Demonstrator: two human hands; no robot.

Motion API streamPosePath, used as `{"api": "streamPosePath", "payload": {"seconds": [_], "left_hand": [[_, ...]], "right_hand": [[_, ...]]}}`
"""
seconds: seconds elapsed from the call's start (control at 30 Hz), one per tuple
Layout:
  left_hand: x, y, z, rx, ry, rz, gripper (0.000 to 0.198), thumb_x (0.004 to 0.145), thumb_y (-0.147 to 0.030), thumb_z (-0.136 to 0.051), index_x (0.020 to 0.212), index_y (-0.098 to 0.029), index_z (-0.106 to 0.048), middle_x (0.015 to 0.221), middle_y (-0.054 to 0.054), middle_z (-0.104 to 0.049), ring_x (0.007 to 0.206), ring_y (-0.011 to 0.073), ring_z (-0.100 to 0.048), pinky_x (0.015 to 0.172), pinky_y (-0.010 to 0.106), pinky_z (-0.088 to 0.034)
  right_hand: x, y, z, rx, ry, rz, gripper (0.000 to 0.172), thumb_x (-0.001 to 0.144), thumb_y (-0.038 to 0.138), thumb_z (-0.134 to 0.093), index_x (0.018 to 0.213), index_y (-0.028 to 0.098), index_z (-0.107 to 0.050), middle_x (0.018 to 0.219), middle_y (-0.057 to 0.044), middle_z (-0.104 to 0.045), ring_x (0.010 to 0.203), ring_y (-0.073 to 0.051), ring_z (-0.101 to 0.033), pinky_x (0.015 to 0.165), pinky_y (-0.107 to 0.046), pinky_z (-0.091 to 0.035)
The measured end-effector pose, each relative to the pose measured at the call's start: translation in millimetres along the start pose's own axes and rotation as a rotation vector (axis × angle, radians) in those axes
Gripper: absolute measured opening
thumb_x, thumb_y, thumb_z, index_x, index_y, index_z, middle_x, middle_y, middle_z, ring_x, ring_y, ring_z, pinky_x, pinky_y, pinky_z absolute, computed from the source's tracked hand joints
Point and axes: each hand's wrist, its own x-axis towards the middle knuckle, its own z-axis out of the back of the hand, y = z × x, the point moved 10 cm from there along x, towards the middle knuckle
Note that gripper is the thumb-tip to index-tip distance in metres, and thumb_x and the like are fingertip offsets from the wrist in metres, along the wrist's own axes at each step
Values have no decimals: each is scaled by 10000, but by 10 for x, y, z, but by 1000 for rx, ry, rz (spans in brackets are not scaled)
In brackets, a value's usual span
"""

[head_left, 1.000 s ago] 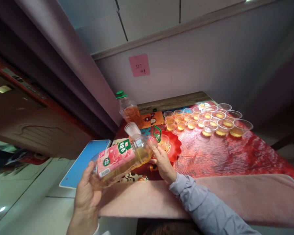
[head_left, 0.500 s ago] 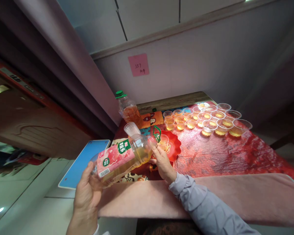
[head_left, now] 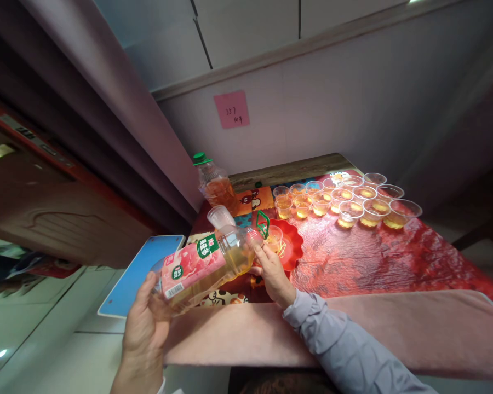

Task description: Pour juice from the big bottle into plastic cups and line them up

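Observation:
A large clear bottle (head_left: 193,265) with a pink label and pale yellow liquid is tilted, its mouth end towards the right. My left hand (head_left: 145,317) grips its base. Around the neck, the fingers of my right hand (head_left: 273,271) are closed. A green ring handle (head_left: 263,224) hangs at the mouth, above a red scalloped dish (head_left: 293,246). Inside the dish is a clear plastic cup (head_left: 274,236), partly hidden behind the bottle neck and my fingers. Just behind the bottle lies a stack of clear cups (head_left: 221,217).
Several clear cups (head_left: 321,203) of yellow liquid stand in rows at the back right of the red-covered table (head_left: 353,262). A second bottle (head_left: 217,189) with a green cap stands at the back left. A blue board (head_left: 142,273) is at the left, a pink cloth (head_left: 414,328) along the front.

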Motion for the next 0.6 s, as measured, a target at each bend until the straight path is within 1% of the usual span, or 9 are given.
{"api": "streamPosePath", "payload": {"seconds": [0.13, 0.23, 0.43, 0.6], "left_hand": [[7, -11, -2, -9, 6, -5, 234, 933, -286, -680, 1116, -191, -792, 913, 68, -861, 842, 301, -842, 855, 448, -694], [24, -8, 4, -21, 20, 4, 253, 918, -274, -689, 1135, -191, -791, 922, 75, -862, 824, 304, -842, 848, 460, -695], [3, 1, -12, -1, 15, 19, 260, 932, -296, -675, 1145, -207, -795, 893, 67, -857, 948, 330, -843, 893, 468, -686], [-2, -6, -10, 1, -2, 1, 219, 957, -298, -658, 1092, -202, -800, 860, 61, -848, 924, 316, -844, 916, 473, -680]], "right_hand": [[-3, 6, -1, 6, -10, -9, 687, 845, 801, -776, 1257, 253, -739, 1311, -87, -777, 1210, -295, -747, 804, -335, -669], [-9, 19, -2, 14, -20, -6, 676, 835, 803, -788, 1220, 248, -745, 1303, -91, -777, 1201, -295, -748, 810, -345, -677], [-15, 33, -11, 11, -17, -1, 659, 847, 796, -783, 1223, 257, -738, 1301, -84, -779, 1204, -296, -752, 805, -344, -681], [-13, 34, -12, 10, -10, -6, 681, 838, 810, -784, 1214, 244, -741, 1296, -96, -787, 1198, -294, -756, 823, -350, -678]]}}
